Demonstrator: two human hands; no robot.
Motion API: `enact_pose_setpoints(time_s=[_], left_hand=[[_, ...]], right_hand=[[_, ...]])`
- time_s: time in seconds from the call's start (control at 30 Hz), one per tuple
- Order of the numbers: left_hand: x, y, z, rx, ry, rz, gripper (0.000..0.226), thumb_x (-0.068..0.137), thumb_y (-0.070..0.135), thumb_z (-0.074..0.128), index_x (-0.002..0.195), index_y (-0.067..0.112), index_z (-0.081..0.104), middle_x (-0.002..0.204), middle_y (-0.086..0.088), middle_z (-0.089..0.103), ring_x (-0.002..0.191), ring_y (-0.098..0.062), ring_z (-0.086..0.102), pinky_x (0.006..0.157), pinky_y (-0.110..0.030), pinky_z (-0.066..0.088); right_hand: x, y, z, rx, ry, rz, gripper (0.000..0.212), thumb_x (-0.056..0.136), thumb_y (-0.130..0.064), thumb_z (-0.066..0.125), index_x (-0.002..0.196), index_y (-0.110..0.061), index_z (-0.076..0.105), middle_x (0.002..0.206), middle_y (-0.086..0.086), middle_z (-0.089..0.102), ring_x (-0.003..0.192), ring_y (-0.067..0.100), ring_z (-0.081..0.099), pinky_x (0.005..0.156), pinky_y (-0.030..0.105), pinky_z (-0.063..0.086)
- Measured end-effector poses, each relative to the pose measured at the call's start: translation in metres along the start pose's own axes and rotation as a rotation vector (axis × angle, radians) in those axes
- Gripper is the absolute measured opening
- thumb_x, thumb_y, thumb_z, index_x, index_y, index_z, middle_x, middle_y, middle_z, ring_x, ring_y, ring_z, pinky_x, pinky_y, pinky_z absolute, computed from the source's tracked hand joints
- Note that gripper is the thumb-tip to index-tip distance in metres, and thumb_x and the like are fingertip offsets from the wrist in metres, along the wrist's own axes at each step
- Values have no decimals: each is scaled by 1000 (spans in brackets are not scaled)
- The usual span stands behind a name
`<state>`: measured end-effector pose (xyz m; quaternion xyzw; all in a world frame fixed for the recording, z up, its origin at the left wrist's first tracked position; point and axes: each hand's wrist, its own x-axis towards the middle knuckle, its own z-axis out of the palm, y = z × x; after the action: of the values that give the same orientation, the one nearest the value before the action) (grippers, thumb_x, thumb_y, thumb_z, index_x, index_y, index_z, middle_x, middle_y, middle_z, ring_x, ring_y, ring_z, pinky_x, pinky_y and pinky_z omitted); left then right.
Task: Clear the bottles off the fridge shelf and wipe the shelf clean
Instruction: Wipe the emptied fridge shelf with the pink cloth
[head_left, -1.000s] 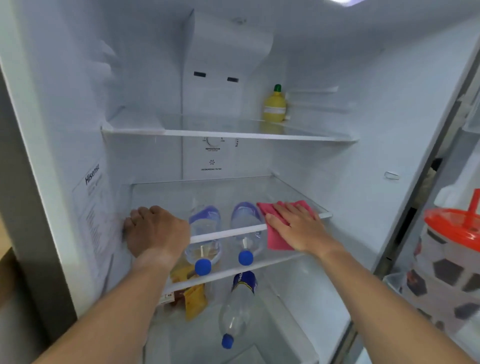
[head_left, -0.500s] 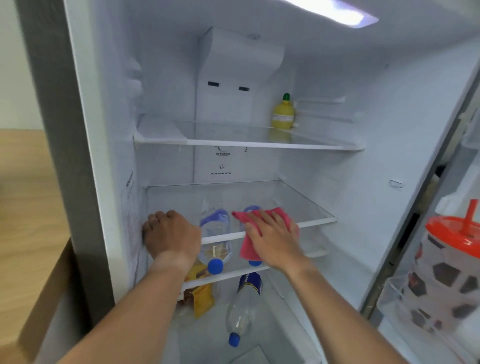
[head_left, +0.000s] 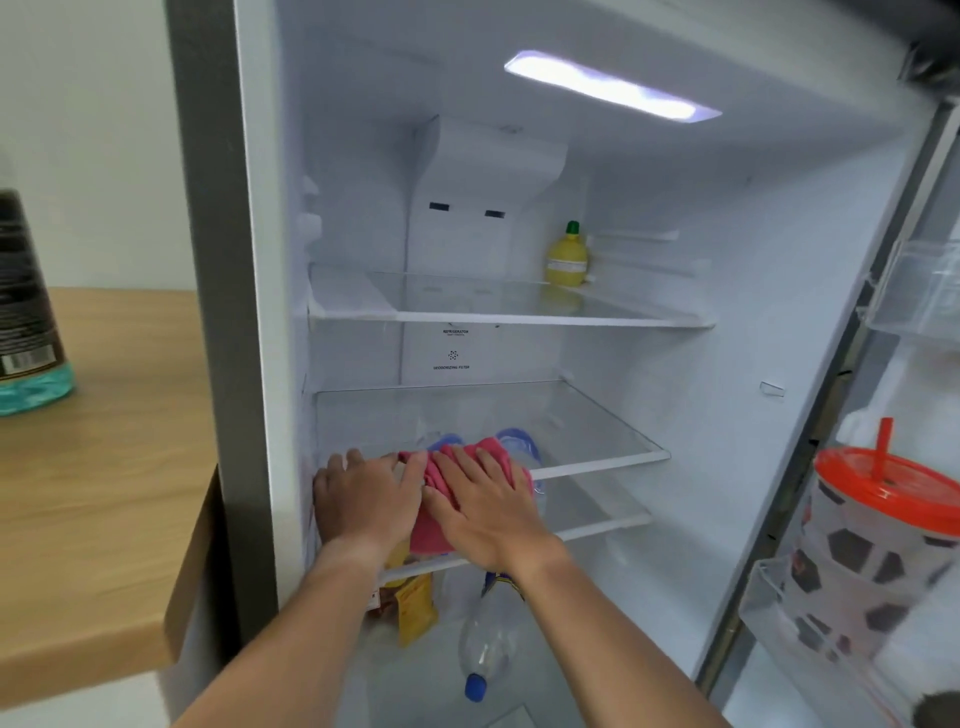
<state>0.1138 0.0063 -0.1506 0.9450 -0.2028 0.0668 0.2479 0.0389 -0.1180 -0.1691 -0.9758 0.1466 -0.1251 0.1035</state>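
A: Moved since a second ago: pink cloth (head_left: 441, 512), carried from the right part of the middle shelf (head_left: 597, 465) to its left front; right hand (head_left: 485, 512) travelled with it. View swung left as well.

B: Entries, left to right?

A: Item one, tabletop (head_left: 104, 467), wood, beside the fridge, carrying a dark container with a teal base (head_left: 26, 312). Item two, left hand (head_left: 366, 499), fingers together and curled, palm down on the shelf's left front corner against the fridge wall, pinching nothing; arm reaches up from below. Item three, the cloth, bunched, touching the left hand's knuckles. Item four, right hand, flat on the cloth, fingers slightly spread, pressing down; forearm extended nearly straight.

B: The bottles?

A: Water bottles (head_left: 517, 449), blue-labelled, lying on the shelf beneath and showing through the glass; how many, partly hidden by the hands. One more clear bottle (head_left: 488, 639), blue cap, lies lower still, near a yellow packet (head_left: 415, 608). Yellow squeeze bottle (head_left: 567, 257) upright on the top shelf, far right corner. Middle shelf itself reads as cleared; wiping in hand.

B: Hazards?

A: Judged: both hands bear on the front edge, so heavy pressure could tip or unseat the glass. Cloth overhanging the rim may slip off onto the bottles below. Rightmost, patterned cup (head_left: 878, 519) with red lid in the door rack, within reach of a careless elbow.
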Motion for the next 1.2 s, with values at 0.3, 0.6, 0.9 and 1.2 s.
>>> enact_pose_setpoints(time_s=[0.3,0.6,0.9,1.2], left_hand=[[-7,-6,13,188,-14,96,59,100,53,17,148,27,39,156,-16,34,145,-37,26,120,-49,19],[-15,-1,6,176,-36,137,49,104,43,18,143,28,42,154,-11,37,146,-40,23,118,-48,19],[-17,0,7,210,-70,165,52,103,43,17,150,27,30,158,-12,29,148,-39,20,118,-52,18],[-37,-2,-8,201,-132,191,58,104,43,23,158,21,14,165,-11,11,152,-36,7,123,-46,8]], right_hand=[[-7,42,-10,-33,41,93,66,95,-66,18,155,-38,23,163,-12,21,152,13,8,124,41,1],[-5,70,-32,519,354,419,48,91,-31,69,137,-18,61,160,16,29,150,25,16,121,39,16],[-16,79,-15,1035,439,744,72,66,-37,91,120,-7,54,114,10,69,102,27,68,96,47,54],[-21,36,-15,410,404,698,92,82,-61,66,151,-17,25,143,23,41,131,40,44,104,48,39]])
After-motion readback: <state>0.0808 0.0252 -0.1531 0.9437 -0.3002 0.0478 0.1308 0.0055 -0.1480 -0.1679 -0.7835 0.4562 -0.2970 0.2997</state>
